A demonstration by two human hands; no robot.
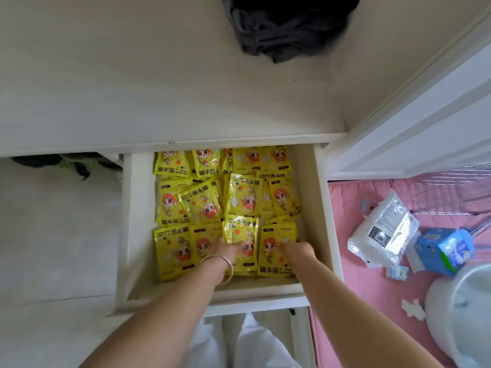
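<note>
**A:** While both arms are down in the open drawer (322,208), where do you have the grips?

**B:** I have the left grip (225,248), the one with the bangle (221,264), at the skewed packet (240,235) in the drawer's near row, about mid-width. Blur hides its fingers, so I cannot tell whether they pinch the packet's edge or only lie on it. The right grip (296,248) lies with fingers spread flat on the corner packet (276,264), at the drawer's near right.

**A:** Why flat?

**B:** I judge it holds the slick foil down so that row lies level while the skewed one is squared up. The yellow packets (172,200) fill the drawer in overlapping rows, faces up, probably so that it can shut over them.

**A:** Anything outside it?

**B:** A dark cloth (289,27) sits on the desk (159,88) beyond the drawer. A white bag (382,229) and a blue box (441,248) lie on the pink cover (372,293) to the drawer's right, well apart from it.
</note>
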